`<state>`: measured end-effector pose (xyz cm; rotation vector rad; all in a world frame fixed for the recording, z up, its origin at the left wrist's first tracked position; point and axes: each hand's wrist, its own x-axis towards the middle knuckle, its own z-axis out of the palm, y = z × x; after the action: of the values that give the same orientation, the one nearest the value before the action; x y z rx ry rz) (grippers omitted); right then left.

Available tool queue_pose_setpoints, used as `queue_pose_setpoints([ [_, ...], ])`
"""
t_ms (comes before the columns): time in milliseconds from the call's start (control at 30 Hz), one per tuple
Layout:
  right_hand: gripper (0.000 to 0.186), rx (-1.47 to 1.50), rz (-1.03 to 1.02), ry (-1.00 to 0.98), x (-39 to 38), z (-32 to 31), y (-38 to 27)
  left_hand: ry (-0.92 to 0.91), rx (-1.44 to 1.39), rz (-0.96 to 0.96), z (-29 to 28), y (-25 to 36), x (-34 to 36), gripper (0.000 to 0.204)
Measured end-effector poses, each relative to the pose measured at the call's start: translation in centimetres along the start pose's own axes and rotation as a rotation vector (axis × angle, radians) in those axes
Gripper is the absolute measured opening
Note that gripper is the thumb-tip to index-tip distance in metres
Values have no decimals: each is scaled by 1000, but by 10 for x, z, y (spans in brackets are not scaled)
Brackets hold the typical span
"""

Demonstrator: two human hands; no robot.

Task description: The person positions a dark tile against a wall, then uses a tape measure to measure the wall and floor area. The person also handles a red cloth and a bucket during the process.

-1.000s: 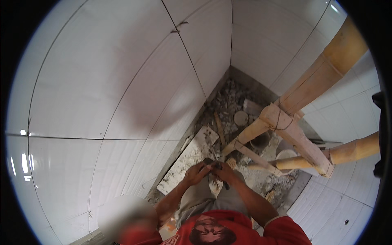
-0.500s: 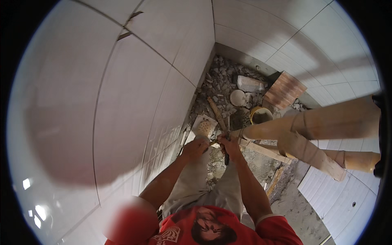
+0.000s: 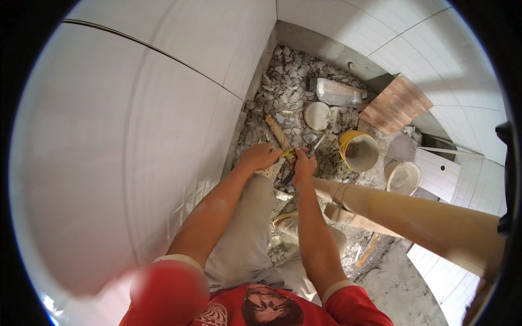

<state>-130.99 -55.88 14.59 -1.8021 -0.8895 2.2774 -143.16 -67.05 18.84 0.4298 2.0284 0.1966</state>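
Note:
My left hand [image 3: 261, 156] is closed, its fingertips at one end of a short yellow strip-like piece [image 3: 288, 153]. The other end of that piece meets the fingers of my right hand [image 3: 303, 165]. My right hand is wrapped round a slim metal tool [image 3: 316, 144] with a dark handle; its bright shaft points away and to the right, and its exact kind is unclear. Beneath my hands, a white piece with holes [image 3: 267, 171] is partly hidden by my leg. A brown stick-like piece [image 3: 277, 132] lies on the rubble just beyond.
Broken rubble [image 3: 283, 70] covers the corner floor between tiled walls. A wrapped block [image 3: 340, 92], a round whitish container [image 3: 317, 116], a brown panel [image 3: 397, 103], a yellow bucket [image 3: 345, 139] and a pale bucket [image 3: 403, 177] stand beyond. A thick tan pole [image 3: 413, 217] crosses at right.
The view has shifted; both hands now appear further up and over the rubble. The tool has tilted to the right. More of the buckets shows beside the pole.

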Motion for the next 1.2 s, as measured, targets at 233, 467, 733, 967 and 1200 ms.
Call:
queue_pose_setpoints([
  [233, 11, 78, -71, 23, 102, -30, 133, -212, 204, 78, 79, -49, 139, 65],
  [467, 15, 50, -192, -87, 202, -66, 232, -384, 310, 79, 144, -91, 245, 76],
  [733, 55, -542, -351, 422, 273, -114, 324, -199, 467, 274, 228, -135, 307, 67],
  [967, 58, -937, -382, 682, 281, -128, 373, -270, 125, 299, 248, -149, 326, 69],
  [1200, 46, -7, -611, -92, 294, -117, 342, -254, 26, 522, 263, -143, 331, 68],
])
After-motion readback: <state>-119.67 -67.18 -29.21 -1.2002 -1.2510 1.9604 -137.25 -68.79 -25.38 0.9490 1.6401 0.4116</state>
